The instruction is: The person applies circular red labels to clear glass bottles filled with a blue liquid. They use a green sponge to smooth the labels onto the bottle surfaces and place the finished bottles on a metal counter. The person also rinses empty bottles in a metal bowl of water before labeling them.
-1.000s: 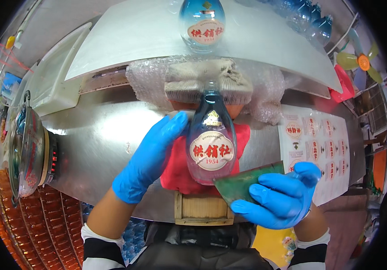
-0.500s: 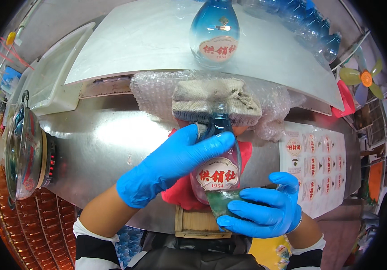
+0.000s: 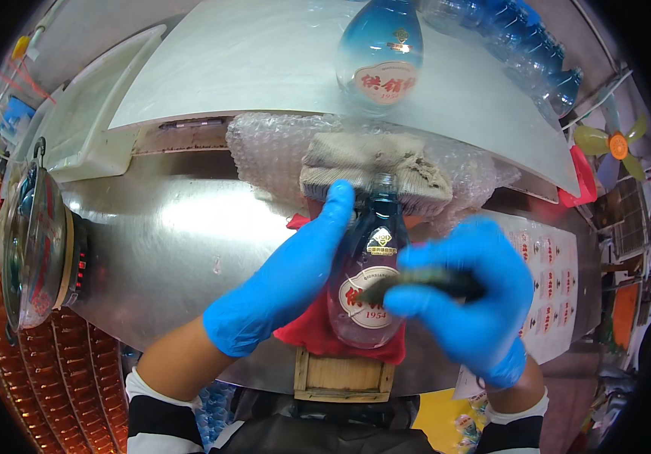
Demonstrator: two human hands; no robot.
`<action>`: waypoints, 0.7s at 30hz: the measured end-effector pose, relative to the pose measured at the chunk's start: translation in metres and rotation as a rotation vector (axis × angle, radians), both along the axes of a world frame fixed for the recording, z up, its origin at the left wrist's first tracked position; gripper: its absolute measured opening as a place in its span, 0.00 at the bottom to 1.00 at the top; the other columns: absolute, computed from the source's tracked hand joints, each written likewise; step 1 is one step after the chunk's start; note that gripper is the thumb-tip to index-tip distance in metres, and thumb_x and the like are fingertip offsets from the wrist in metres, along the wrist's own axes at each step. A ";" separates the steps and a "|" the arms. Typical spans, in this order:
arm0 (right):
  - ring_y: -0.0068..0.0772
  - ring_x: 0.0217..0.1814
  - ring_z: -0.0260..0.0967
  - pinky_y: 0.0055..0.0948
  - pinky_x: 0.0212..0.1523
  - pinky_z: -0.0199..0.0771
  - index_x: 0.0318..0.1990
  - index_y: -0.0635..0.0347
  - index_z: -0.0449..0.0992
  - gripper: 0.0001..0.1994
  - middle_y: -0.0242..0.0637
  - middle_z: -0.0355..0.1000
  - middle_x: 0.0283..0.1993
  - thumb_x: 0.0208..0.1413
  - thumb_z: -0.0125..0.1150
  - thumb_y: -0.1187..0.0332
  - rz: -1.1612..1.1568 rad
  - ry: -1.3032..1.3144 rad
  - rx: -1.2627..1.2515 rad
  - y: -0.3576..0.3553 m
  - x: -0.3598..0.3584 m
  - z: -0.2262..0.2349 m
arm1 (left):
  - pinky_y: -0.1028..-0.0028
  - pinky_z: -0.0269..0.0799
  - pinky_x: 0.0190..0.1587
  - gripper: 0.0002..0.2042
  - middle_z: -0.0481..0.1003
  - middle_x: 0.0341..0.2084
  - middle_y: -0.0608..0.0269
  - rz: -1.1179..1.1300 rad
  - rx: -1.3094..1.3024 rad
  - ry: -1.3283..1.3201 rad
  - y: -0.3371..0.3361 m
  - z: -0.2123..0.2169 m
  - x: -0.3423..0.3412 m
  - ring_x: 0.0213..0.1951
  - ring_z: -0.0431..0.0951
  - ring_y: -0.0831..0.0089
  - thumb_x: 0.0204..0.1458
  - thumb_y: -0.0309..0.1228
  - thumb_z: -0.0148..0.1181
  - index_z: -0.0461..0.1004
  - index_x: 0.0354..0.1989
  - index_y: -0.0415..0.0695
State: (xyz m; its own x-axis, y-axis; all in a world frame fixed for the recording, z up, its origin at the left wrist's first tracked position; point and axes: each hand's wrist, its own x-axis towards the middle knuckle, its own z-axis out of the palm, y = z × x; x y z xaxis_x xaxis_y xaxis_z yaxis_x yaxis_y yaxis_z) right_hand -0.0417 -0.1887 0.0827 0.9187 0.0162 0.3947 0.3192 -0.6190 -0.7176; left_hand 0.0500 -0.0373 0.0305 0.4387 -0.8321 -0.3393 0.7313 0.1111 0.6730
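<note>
At far left, ribbed amber strips (image 3: pixel 68 378) hang beside the metal table (image 3: pixel 144 227). The left hand (image 3: pixel 284 287), in a blue glove, lies along the left flank of a blue-tinted glass bottle (image 3: pixel 359 257); its thumb points up beside the neck, while its other fingers are hidden, so I cannot tell whether they grip. The bottle rests on a red cloth (image 3: pixel 306 329), between the two hands, its neck against a greyish knitted pad (image 3: pixel 359 155) over bubble wrap (image 3: pixel 261 147). A second bottle (image 3: pixel 381 60) stands beyond, on a white board (image 3: pixel 227 60). The right hand (image 3: pixel 492 310), blurred, pinches a dark green scraper (image 3: pixel 435 280) between thumb and fingers; the scraper's tip overlaps the bottle's oval label, contact unclear. Farther right lies a sheet of printed labels (image 3: pixel 548 280).
</note>
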 end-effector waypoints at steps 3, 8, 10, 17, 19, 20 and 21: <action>0.24 0.35 0.72 0.22 0.37 0.74 0.34 0.62 0.74 0.12 0.36 0.74 0.33 0.41 0.69 0.73 -0.166 0.231 0.415 0.006 0.024 0.005 | 0.65 0.64 0.56 0.31 0.64 0.52 0.47 0.041 0.105 -0.274 0.015 -0.018 -0.015 0.53 0.67 0.63 0.57 0.50 0.41 0.52 0.60 0.37; 0.26 0.37 0.73 0.23 0.39 0.75 0.35 0.64 0.74 0.10 0.37 0.75 0.34 0.43 0.66 0.74 -0.145 0.084 0.301 -0.005 0.038 0.003 | 0.65 0.57 0.59 0.46 0.53 0.58 0.47 0.035 0.133 -0.641 0.032 -0.021 -0.038 0.59 0.57 0.59 0.43 0.39 0.66 0.40 0.63 0.36; 0.26 0.37 0.74 0.23 0.39 0.75 0.36 0.65 0.75 0.11 0.37 0.75 0.34 0.42 0.66 0.75 -0.012 0.177 0.388 -0.001 0.033 0.006 | 0.64 0.54 0.61 0.47 0.52 0.58 0.47 0.047 0.119 -0.636 0.034 -0.024 -0.040 0.60 0.55 0.59 0.42 0.39 0.66 0.40 0.64 0.37; 0.25 0.36 0.72 0.23 0.42 0.74 0.36 0.63 0.75 0.08 0.35 0.74 0.34 0.49 0.62 0.71 -0.171 -0.021 0.437 -0.010 0.039 -0.008 | 0.67 0.52 0.62 0.43 0.54 0.58 0.49 0.080 0.053 -0.760 0.035 -0.032 -0.038 0.60 0.56 0.62 0.45 0.40 0.64 0.44 0.64 0.37; 0.24 0.32 0.71 0.21 0.35 0.72 0.32 0.61 0.74 0.09 0.34 0.73 0.31 0.54 0.57 0.64 -0.332 0.100 0.954 -0.008 0.026 -0.012 | 0.67 0.52 0.61 0.39 0.57 0.57 0.50 0.117 -0.066 -0.507 0.039 -0.050 -0.030 0.59 0.57 0.64 0.49 0.41 0.59 0.45 0.63 0.37; 0.23 0.29 0.70 0.20 0.32 0.72 0.30 0.60 0.74 0.12 0.33 0.72 0.29 0.56 0.55 0.61 -0.415 0.167 1.210 -0.009 0.019 -0.014 | 0.68 0.52 0.61 0.37 0.58 0.57 0.50 0.137 -0.125 -0.381 0.041 -0.057 -0.025 0.59 0.58 0.64 0.51 0.41 0.56 0.45 0.63 0.37; 0.25 0.22 0.68 0.20 0.32 0.73 0.18 0.56 0.70 0.20 0.33 0.69 0.20 0.56 0.53 0.54 -0.256 0.253 1.215 -0.033 0.001 -0.030 | 0.69 0.52 0.61 0.31 0.61 0.56 0.51 0.148 -0.139 -0.370 0.034 -0.060 -0.024 0.58 0.60 0.66 0.56 0.41 0.50 0.48 0.63 0.36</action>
State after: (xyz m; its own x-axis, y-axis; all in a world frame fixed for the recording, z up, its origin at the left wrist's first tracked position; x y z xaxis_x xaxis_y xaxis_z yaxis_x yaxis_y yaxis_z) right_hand -0.0410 -0.2219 0.0529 0.8938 -0.4204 -0.1564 0.0593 0.4563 -0.8879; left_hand 0.0264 -0.0035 -0.0290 0.6277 -0.7781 -0.0252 0.4126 0.3050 0.8583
